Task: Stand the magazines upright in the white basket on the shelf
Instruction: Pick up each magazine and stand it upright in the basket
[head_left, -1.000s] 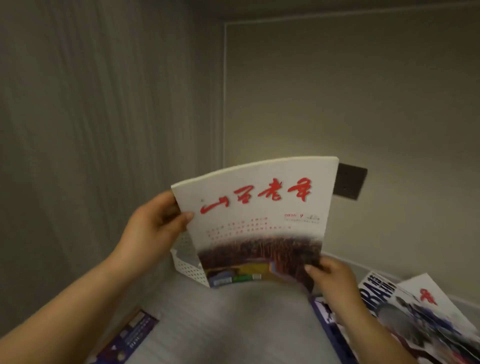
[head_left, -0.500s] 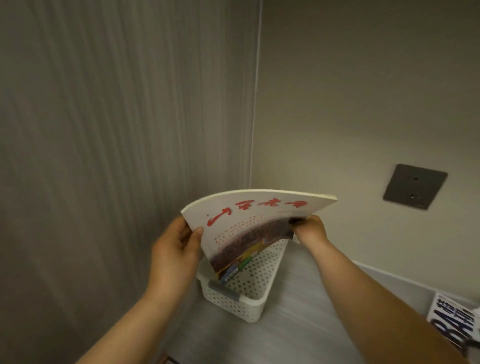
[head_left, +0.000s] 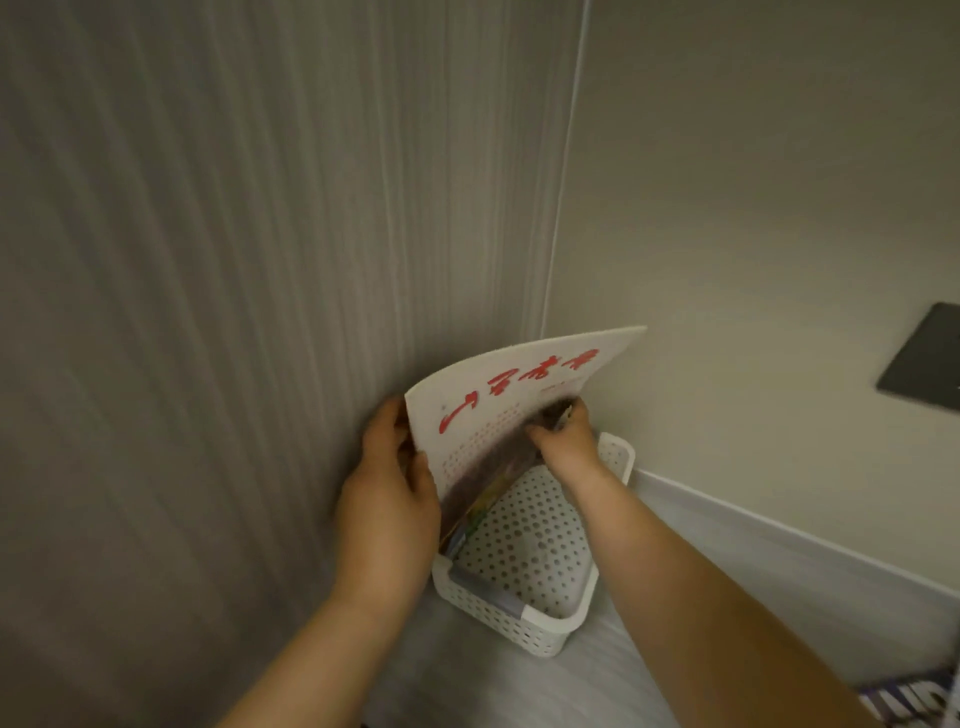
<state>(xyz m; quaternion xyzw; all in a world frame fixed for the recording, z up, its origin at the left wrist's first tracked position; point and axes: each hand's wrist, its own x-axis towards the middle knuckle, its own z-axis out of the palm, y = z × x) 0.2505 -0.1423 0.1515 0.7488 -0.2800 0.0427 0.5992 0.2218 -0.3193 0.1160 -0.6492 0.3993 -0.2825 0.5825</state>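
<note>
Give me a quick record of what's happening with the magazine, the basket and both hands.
white basket: perforated, on the grey shelf in the corner
magazine: white cover, red characters, tilted, lower edge inside the basket
left hand: grips the magazine's left edge
right hand: pinches its right side
status: leaning, not yet upright

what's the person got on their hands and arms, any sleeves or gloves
Nothing worn that shows: the left hand and right hand are gloveless, and no sleeve, watch or bracelet is in view. Rings are too blurred to tell.
</note>
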